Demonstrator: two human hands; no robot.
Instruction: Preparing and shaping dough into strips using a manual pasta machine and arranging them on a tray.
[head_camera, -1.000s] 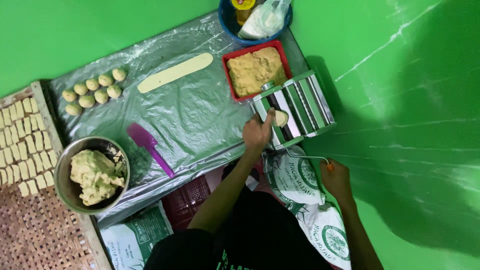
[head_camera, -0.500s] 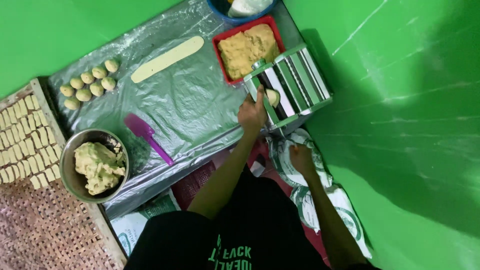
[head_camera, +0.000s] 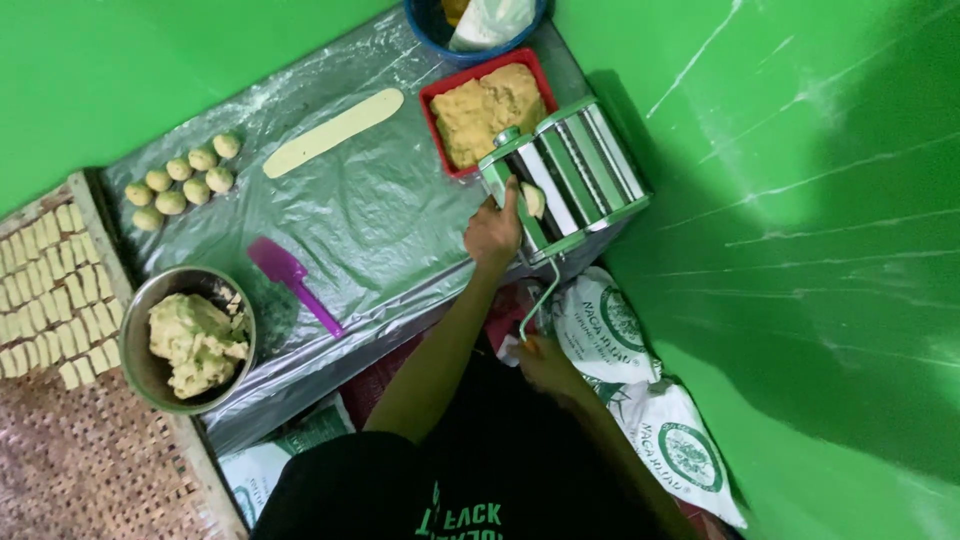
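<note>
Two hands are at work in the middle of the frame, and we take them nearest first. Low and centre, our right hand (head_camera: 541, 362) is closed around the end of the crank handle (head_camera: 533, 305); half a second ago it sat a little higher and further right against the printed sacks (head_camera: 600, 325), so the crank has swung round part of a turn. Just above, our left hand (head_camera: 494, 232) rests against the front of the green roller machine (head_camera: 572, 175), fingers curled, pressing a pale dough piece (head_camera: 533, 200) at the rollers. That hand has kept its place while the view shifted, and we judge the dough is being fed through as the crank turns.

Lower left, a metal bowl (head_camera: 140, 365) holds a lump of dough, with a purple spatula (head_camera: 292, 280) lying beside it on the plastic sheet (head_camera: 380, 220). At the left edge, cut squares (head_camera: 50, 290) line a woven tray (head_camera: 70, 470).

Further up, small dough balls (head_camera: 182, 180) sit in a cluster, a flattened strip (head_camera: 333, 133) lies near them, and a red tray (head_camera: 433, 102) of crumbly filling touches the machine's far side. A blue bowl (head_camera: 425, 25) is cut off by the top edge.
</note>
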